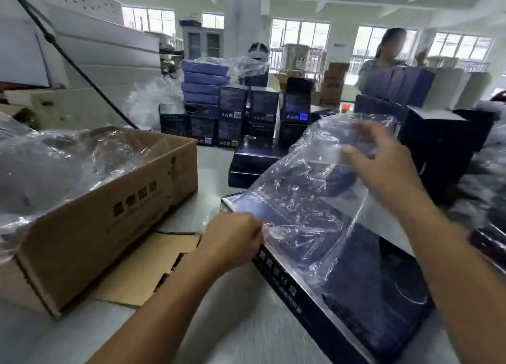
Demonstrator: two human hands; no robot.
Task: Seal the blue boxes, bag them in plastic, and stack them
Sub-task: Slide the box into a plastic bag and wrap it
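Left hand (pixel 232 237) and right hand (pixel 383 166) each pinch a clear plastic bag (pixel 315 199) half covering a flat dark-blue cardboard box (pixel 388 276)

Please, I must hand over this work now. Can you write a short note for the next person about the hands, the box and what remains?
Left hand pinches the bag at the left edge of the box.
Right hand grips the bag, raised above the box.
The box lies closed and flat on the table; the bag covers only its far part.
Done: bagged boxes are stacked at the back.
To do: pull the bag fully over this box, then stack it.
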